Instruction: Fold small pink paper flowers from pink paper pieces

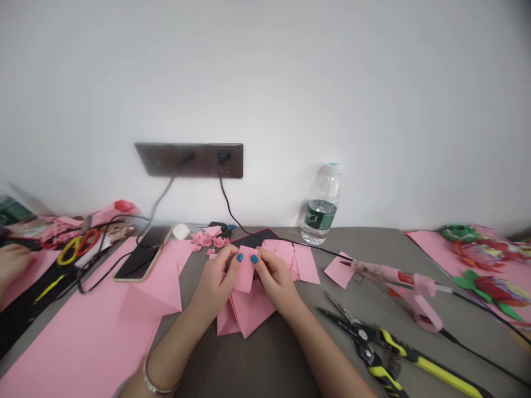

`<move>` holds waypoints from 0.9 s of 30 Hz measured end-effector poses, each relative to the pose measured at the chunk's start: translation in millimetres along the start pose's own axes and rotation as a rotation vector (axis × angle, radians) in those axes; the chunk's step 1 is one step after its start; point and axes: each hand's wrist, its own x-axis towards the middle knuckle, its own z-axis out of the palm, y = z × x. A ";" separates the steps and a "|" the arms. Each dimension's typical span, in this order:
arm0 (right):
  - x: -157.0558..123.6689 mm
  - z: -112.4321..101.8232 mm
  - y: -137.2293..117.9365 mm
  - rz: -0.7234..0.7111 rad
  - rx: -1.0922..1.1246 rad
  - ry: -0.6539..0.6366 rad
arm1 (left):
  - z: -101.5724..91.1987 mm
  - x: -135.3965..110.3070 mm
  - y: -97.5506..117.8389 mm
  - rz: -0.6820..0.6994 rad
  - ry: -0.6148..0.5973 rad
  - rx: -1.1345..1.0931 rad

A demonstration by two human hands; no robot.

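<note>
Left hand (pixel 215 279) and right hand (pixel 276 279) sit close together, both clamped on one folded pink paper sheet (pixel 245 269) held upright between them.
Seen from the head camera, one fanned pink paper stack (pixel 244 315) lies directly below the hands on the grey bench (pixel 290 359), and one loose pink square (pixel 339 270) lies to the right. Left of the hands are one smartphone (pixel 141 254), one pair of red-and-yellow scissors (pixel 78 247) and about five small pink paper flowers (pixel 206 239). To the right are one pink hot glue gun (pixel 394 276), one pair of yellow-handled snips (pixel 373 342) and one water bottle (pixel 321 204) by the wall. Another person's hand (pixel 12 265) enters at the far left edge.
</note>
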 end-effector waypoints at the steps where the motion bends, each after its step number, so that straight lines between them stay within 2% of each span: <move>1: -0.3 0.1 0.5 0.002 0.000 -0.004 | 0.1 -0.1 0.5 -0.001 -0.002 -0.004; 27: 1.2 0.9 -8.0 -0.025 0.020 -0.069 | 1.4 -1.6 1.8 -0.024 0.045 0.003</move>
